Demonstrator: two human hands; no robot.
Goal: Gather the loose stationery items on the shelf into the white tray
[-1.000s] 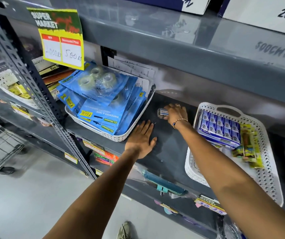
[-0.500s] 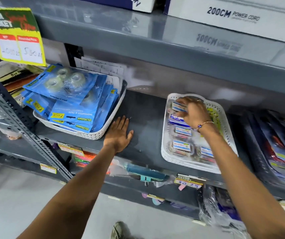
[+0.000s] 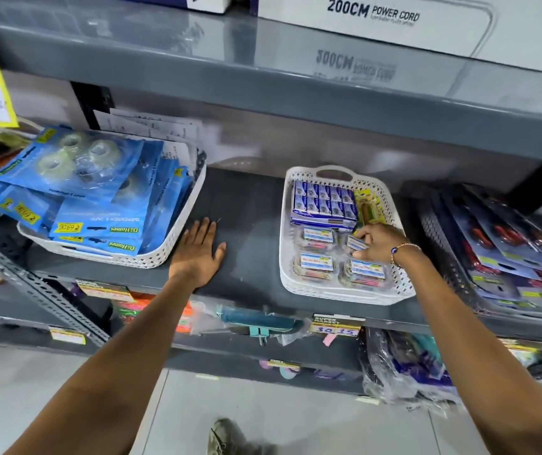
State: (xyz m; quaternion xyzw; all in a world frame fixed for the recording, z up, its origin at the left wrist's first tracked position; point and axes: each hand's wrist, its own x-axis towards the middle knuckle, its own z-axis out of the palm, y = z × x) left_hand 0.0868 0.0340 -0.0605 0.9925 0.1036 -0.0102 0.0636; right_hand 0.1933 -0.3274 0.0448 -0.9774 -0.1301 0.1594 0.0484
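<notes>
White tray (image 3: 401, 284), centre right of frame: right hand (image 3: 378, 243), a second ago at the shelf (image 3: 249, 205) back, now inside, grip pinched on a small box (image 3: 357, 243); left hand (image 3: 197, 254) stays flat, holding nothing; shelf between trays looks cleared.

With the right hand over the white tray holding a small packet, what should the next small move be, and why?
Probably set it down and let go. The right hand pinches a small labelled packet above the white tray, over the one gap among three similar packets. The left hand lies flat on the shelf.
</notes>
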